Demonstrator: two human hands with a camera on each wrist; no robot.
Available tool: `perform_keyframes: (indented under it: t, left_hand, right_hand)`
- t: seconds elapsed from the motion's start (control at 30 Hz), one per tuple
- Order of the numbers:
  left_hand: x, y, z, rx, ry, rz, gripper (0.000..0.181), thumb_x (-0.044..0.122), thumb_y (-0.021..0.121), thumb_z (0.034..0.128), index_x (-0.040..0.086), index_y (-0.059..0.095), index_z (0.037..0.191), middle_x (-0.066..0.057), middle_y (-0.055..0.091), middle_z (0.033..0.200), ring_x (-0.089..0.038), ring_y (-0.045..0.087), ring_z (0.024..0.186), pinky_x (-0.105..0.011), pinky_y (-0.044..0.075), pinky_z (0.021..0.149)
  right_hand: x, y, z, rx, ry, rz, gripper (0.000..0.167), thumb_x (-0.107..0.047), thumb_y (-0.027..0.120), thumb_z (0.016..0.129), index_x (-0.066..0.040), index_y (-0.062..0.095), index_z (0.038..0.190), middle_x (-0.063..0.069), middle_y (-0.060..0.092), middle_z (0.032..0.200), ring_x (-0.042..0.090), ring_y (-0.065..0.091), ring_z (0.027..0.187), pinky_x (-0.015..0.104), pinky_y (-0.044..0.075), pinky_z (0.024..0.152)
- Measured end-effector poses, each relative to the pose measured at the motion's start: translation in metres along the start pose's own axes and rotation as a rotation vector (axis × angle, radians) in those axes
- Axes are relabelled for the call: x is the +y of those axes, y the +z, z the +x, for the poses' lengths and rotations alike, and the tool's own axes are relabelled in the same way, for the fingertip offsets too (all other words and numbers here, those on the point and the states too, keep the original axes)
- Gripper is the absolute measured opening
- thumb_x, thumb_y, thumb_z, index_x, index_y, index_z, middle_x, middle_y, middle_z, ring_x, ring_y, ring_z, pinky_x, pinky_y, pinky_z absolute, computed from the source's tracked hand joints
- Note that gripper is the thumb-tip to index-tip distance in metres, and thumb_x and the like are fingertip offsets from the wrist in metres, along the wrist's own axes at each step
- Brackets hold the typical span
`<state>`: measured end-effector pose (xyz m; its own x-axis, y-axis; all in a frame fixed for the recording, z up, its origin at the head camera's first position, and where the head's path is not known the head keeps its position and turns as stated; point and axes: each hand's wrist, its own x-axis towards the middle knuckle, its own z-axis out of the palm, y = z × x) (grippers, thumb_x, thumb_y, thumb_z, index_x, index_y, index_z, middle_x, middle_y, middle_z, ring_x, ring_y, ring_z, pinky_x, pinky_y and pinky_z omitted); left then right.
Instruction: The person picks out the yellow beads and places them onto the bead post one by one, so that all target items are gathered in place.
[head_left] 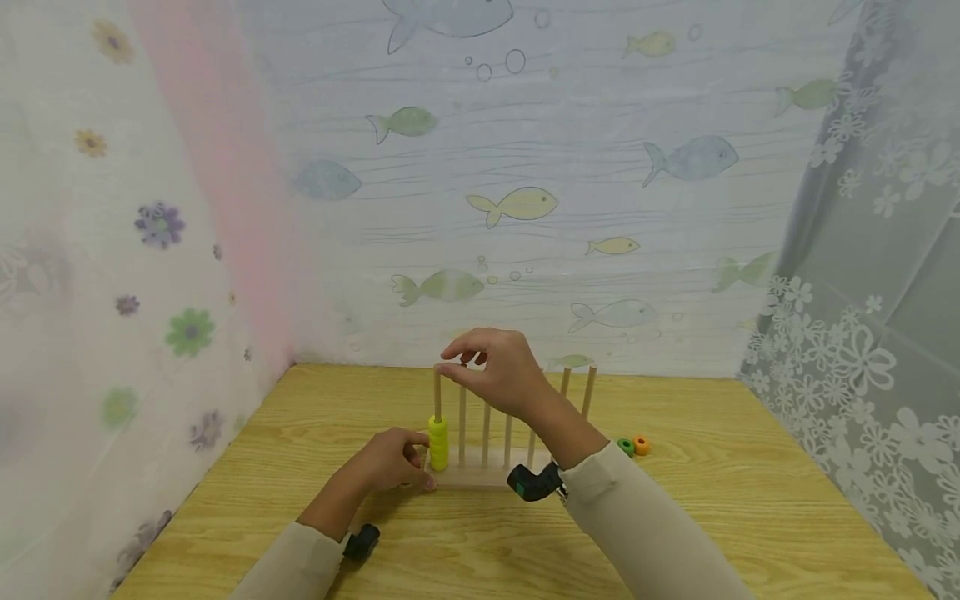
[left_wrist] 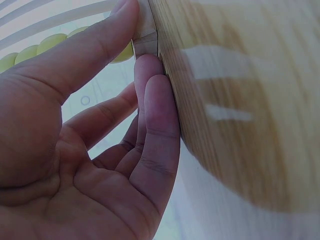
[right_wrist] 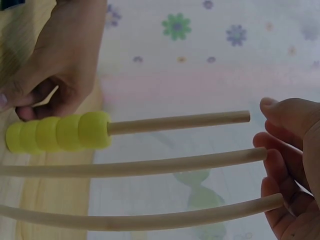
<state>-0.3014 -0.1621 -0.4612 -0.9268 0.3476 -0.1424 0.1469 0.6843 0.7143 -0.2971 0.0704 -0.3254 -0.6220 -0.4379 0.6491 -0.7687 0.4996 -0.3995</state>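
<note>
A wooden bead stacking frame stands on the table, with a row of upright dowels (head_left: 437, 396) rising from its pale base (head_left: 476, 479). Several yellow beads (right_wrist: 94, 131) are threaded in a stack at the bottom of the leftmost dowel. My left hand (head_left: 390, 461) grips the base's left end, its thumb on one face and fingertips against the end, as the left wrist view shows. Beside the top of the leftmost dowel hovers my right hand (head_left: 498, 371), thumb and fingers apart with no bead between them. In the right wrist view its fingers (right_wrist: 275, 162) are by the neighbouring dowel tips.
On the table (head_left: 637, 533), right of the frame, lie a green bead (head_left: 627, 452) and an orange bead (head_left: 647, 451). A fish-patterned sheet (head_left: 525, 267) hangs behind the table, and a flowered one (head_left: 112, 350) hangs on the left. Black wrist cameras (head_left: 536, 485) sit at both sleeves.
</note>
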Motion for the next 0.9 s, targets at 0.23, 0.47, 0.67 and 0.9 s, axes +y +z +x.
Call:
perform_keyframes:
  t: [0.23,0.47,0.67,0.9]
  left_hand:
    - [0.000,0.000,0.000,0.004,-0.009,0.006,0.077,0.026,0.094,0.0765,0.005,0.061,0.143,-0.004,0.063,0.090,-0.019,0.057,0.074,-0.033,0.047,0.062]
    - [-0.001,0.001,0.000,0.004,0.000,-0.006,0.078,0.025,0.095,0.0763,0.004,0.061,0.143,-0.004,0.063,0.091,-0.018,0.058,0.072,-0.033,0.047,0.061]
    - [-0.001,0.001,0.000,0.006,0.007,-0.010,0.078,0.024,0.094,0.0768,0.004,0.060,0.144,-0.005,0.063,0.091,-0.018,0.058,0.071,-0.033,0.047,0.061]
    - [-0.002,0.002,0.001,0.006,0.001,-0.007,0.078,0.024,0.094,0.0766,0.004,0.060,0.144,-0.005,0.062,0.090,-0.018,0.058,0.072,-0.032,0.047,0.060]
  right_hand:
    - [-0.002,-0.002,-0.001,0.008,-0.019,0.008,0.011,-0.029,0.081,0.093,-0.020,0.082,0.100,-0.008,0.077,0.101,0.001,0.066,0.085,0.027,0.058,0.077]
    - [-0.005,-0.007,-0.003,0.035,-0.053,0.011,0.009,-0.027,0.080,0.094,-0.019,0.081,0.098,-0.007,0.077,0.100,0.005,0.066,0.086,0.032,0.059,0.076]
    - [-0.002,-0.010,-0.007,0.054,-0.088,0.024,0.008,-0.025,0.079,0.094,-0.018,0.081,0.096,-0.007,0.076,0.097,0.009,0.066,0.085,0.029,0.057,0.071]
    - [0.003,-0.016,-0.017,0.078,-0.111,0.037,0.005,-0.022,0.079,0.094,-0.017,0.080,0.095,-0.007,0.076,0.094,0.013,0.067,0.082,0.032,0.058,0.072]
